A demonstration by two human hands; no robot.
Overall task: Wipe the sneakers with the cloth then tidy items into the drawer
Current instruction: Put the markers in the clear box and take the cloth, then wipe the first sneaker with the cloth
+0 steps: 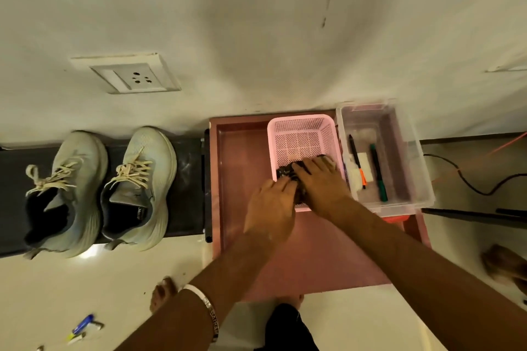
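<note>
Head view: cloth (288, 172) mostly under hands

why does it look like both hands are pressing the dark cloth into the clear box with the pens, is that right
Not quite. The head view shows both hands, left hand and right hand, pressing the dark cloth into the pink basket, not the clear box with the pens.

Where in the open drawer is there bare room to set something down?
The drawer floor is bare left of the pink basket, and toward its near end. Crowded: the basket's near end, where both hands, left and right, press the dark cloth; the clear box holds pens.
</note>
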